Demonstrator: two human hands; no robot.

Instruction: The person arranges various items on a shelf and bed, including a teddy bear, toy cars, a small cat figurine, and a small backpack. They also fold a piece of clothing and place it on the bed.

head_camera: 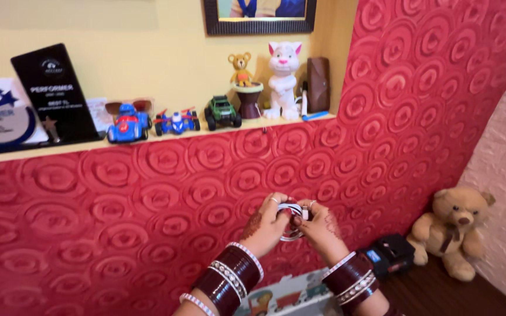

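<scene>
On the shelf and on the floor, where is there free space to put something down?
The shelf is crowded from the black plaque through the toy cars to the white cat figure. The dark floor before the teddy bear is bare. Both hands hold a white cable.

A thin white cable (pixel 291 222), wound into a small loose coil, is held up before the red wall.
</scene>
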